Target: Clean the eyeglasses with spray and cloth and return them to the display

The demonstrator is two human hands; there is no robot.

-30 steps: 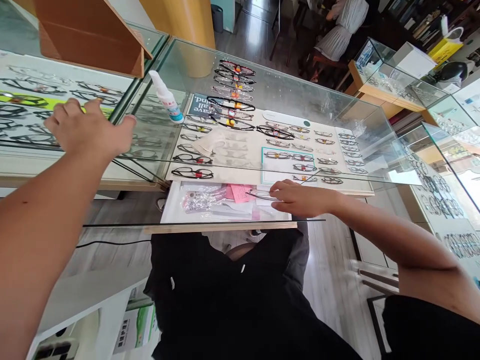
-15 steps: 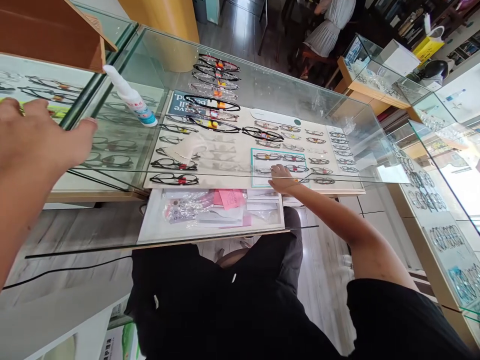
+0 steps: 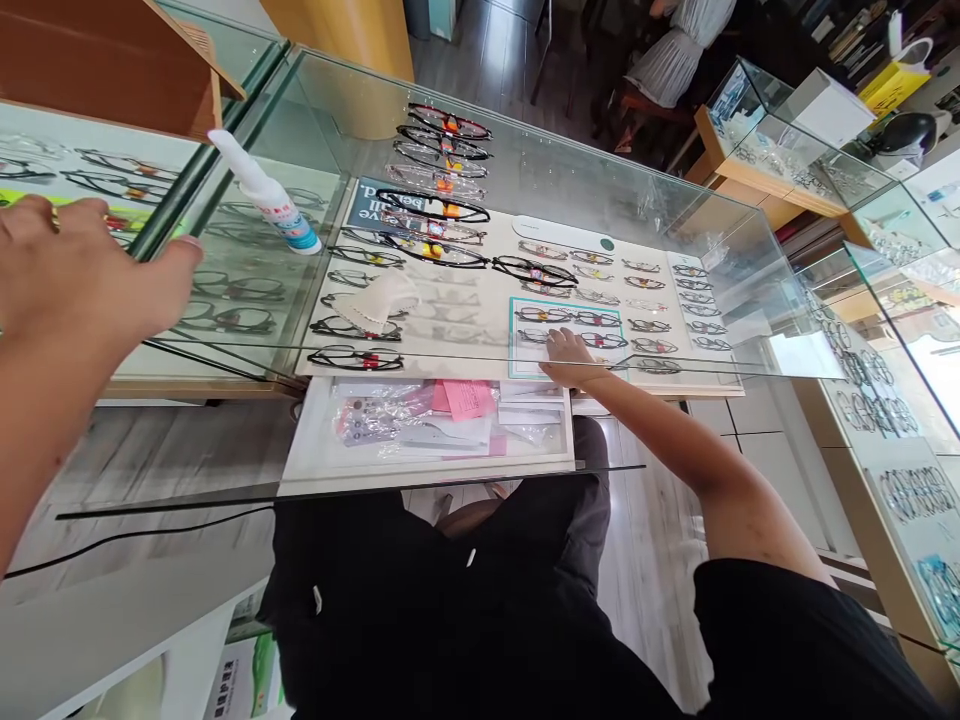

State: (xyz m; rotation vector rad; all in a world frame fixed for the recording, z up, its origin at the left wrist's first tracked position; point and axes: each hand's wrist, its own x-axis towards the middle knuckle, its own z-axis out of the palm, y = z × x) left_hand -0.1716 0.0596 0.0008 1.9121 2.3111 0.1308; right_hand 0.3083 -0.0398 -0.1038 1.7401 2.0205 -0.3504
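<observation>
My left hand (image 3: 94, 265) is at the left over the glass counter, thumb and fingers spread, holding nothing. Near its thumb a white bottle with a pointed nozzle and a blue-banded label (image 3: 271, 200) appears on the glass top. Under the glass, my right hand (image 3: 568, 358) reaches into the display case. Its fingers are closed at a pair of eyeglasses (image 3: 534, 337) on a turquoise-bordered card (image 3: 517, 365); the fingertips are partly hidden. Another pair of eyeglasses (image 3: 604, 341) lies just right of that hand.
Rows of eyeglasses fill the case, with a cream cloth (image 3: 382, 300) among them. Below, a pulled-out drawer (image 3: 315, 465) holds plastic packets and pink paper. A brown box (image 3: 112, 70) stands at upper left. A seated person (image 3: 679, 55) is beyond the case; more display cases stand right.
The whole view has shifted slightly, so the case and drawer appear a little further right. Both hands keep nearly the same places and poses.
</observation>
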